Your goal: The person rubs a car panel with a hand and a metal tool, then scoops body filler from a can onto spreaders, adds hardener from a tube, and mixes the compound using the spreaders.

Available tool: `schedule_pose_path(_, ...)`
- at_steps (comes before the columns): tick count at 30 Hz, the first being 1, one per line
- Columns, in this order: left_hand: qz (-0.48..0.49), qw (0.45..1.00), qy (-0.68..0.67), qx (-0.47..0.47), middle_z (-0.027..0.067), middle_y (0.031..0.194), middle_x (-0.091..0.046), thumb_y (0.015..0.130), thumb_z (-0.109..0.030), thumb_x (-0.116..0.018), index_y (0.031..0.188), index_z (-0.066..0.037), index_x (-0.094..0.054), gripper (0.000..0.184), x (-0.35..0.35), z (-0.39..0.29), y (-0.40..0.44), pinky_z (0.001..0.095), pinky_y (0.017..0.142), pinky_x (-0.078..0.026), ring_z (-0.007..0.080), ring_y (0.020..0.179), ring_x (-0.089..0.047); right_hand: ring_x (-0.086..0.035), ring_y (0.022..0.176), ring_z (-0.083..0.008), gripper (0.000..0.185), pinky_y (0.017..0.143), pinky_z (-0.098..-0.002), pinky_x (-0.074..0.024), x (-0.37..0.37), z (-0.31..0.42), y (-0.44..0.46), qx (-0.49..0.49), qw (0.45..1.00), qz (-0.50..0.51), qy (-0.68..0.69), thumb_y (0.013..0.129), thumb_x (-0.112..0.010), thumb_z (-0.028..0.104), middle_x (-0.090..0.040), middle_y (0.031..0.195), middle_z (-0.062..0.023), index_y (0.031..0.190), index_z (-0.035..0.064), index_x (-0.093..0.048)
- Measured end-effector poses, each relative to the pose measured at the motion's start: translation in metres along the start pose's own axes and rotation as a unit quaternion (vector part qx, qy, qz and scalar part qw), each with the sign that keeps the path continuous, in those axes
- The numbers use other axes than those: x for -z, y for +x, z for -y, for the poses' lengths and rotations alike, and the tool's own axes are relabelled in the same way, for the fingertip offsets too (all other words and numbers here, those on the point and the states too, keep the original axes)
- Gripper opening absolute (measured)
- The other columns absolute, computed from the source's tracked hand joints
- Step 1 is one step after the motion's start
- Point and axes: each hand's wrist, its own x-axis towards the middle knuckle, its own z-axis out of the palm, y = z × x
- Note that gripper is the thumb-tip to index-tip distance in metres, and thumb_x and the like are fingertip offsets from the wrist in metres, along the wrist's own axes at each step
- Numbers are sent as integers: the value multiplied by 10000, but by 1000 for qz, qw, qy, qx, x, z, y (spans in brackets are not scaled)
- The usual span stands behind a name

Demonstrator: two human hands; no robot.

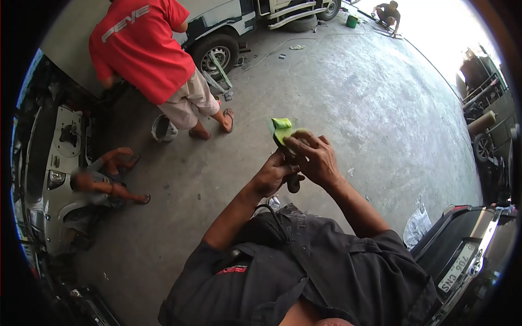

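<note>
I judge the green-smeared scraper (282, 132) light but slick, best held by its handle (294, 183), the left hand (270, 176) having fingers clamped on it, the right hand (318, 158) unclear.

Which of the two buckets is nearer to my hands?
The pale bucket, beside the standing red-shirted person; the green bucket stands much farther off.

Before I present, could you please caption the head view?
Bare left hand and right hand close together at bright green material above grey concrete floor.
</note>
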Motion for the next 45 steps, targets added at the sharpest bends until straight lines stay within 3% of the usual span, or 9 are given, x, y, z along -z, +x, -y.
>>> schedule_pose_path(5,3,994,93,57,8,911,-560,926,-136,-591,1120,-40,-531,224,53,-39,96,311,760,-536,112,769,-593,-653,968,-247,290,843,-323,-498,29,-77,88,-110,943,30,313,799,-551,-109,-679,1020,-149,1018,-5,-711)
schedule_pose_path(15,-25,991,73,108,-3,599,-477,923,-168,-593,843,-7,-563,183,101,-135,270,222,382,-343,62,419,-403,-543,1191,-292,530,1031,-408,-425,-29,-308,247,-17,913,174,369,672,-519,-66,-611,1193,-132,1120,139,-717)
schedule_pose_path(20,-109,977,130,-127,38,764,-570,941,-96,-545,1057,44,-599,189,110,-157,364,288,675,-473,130,718,-571,-612,1003,-217,323,839,-343,-504,-39,-389,330,-148,898,136,391,866,-519,-30,-635,1115,-118,1150,33,-661)
schedule_pose_path(24,-215,758,562,-250,254,1190,-453,802,104,-461,1506,-23,-120,792,136,-162,435,421,957,-394,382,1091,-471,-612,879,-193,309,755,-330,-514,-73,-396,390,-291,742,217,563,941,-457,89,-607,1066,-110,1209,-26,-559)
schedule_pose_path(31,-339,743,572,-78,243,1149,-461,770,104,-474,1514,-47,-80,856,189,-182,498,465,889,-440,400,1030,-490,-640,888,-322,273,642,-442,-568,-134,-444,455,-253,723,261,588,897,-446,95,-567,1139,-189,1123,-35,-526)
schedule_pose_path(34,-387,723,572,-30,259,1124,-486,794,78,-481,1471,-26,-208,737,219,-196,511,467,845,-460,424,1028,-508,-638,938,-361,297,693,-471,-565,-143,-448,492,-362,533,263,718,822,-449,42,-596,1094,-181,1086,-30,-565)
schedule_pose_path(37,-315,809,491,-66,179,933,-569,888,-22,-531,1287,16,-449,409,255,-217,524,396,707,-493,307,824,-595,-635,960,-365,342,784,-509,-547,-159,-464,533,-204,620,279,705,805,-439,23,-605,1086,-177,1104,1,-604)
schedule_pose_path(39,-170,984,44,7,53,746,-567,939,-174,-590,982,26,-598,205,255,-242,525,274,586,-460,134,621,-550,-609,1061,-381,406,925,-518,-486,-182,-478,560,-60,703,285,649,750,-449,-13,-610,1127,-180,1082,40,-676)
schedule_pose_path(45,-278,960,10,-30,7,648,-523,952,-222,-587,844,17,-599,263,270,-280,532,226,457,-391,57,487,-463,-575,1172,-316,496,985,-401,-417,-252,-496,630,199,801,424,375,633,-579,-55,-637,1200,-138,1053,148,-747)
